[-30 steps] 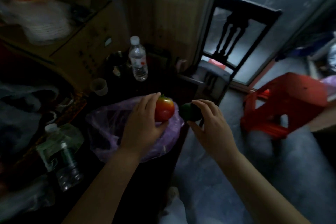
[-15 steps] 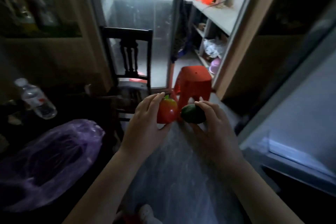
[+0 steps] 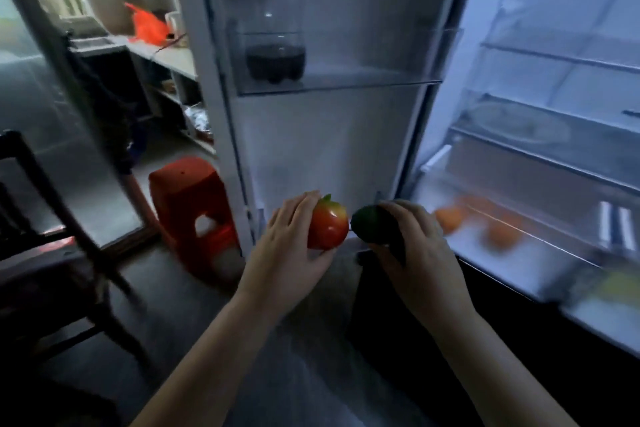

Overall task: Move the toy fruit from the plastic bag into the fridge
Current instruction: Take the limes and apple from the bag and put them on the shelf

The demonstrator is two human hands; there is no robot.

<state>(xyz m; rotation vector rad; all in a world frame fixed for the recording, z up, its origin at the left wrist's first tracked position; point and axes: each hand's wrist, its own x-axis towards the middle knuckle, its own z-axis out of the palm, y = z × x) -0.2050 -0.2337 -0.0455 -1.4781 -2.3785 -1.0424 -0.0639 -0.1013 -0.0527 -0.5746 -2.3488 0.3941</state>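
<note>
My left hand (image 3: 291, 246) grips a red toy fruit with a yellow patch and a green stalk (image 3: 329, 227). Right beside it, my right hand (image 3: 415, 246) holds a dark green toy fruit (image 3: 369, 224). Both are held out in front of the open fridge (image 3: 540, 163), near the lower edge of its door (image 3: 332, 135). The lit interior lies to the right, with glass shelves and a clear drawer (image 3: 519, 222) where blurred orange fruit (image 3: 502, 236) lie. The plastic bag is out of view.
A large bottle (image 3: 273, 28) with a little dark drink stands in the door shelf. A red plastic stool (image 3: 194, 215) stands on the floor left of the door. A dark wooden chair (image 3: 52, 253) is at the far left. Shelving with an orange bag (image 3: 149, 28) lies behind.
The view has swung right from the table and purple bag to the open fridge. Both hands keep their fruit and have come up close to the fridge door.
</note>
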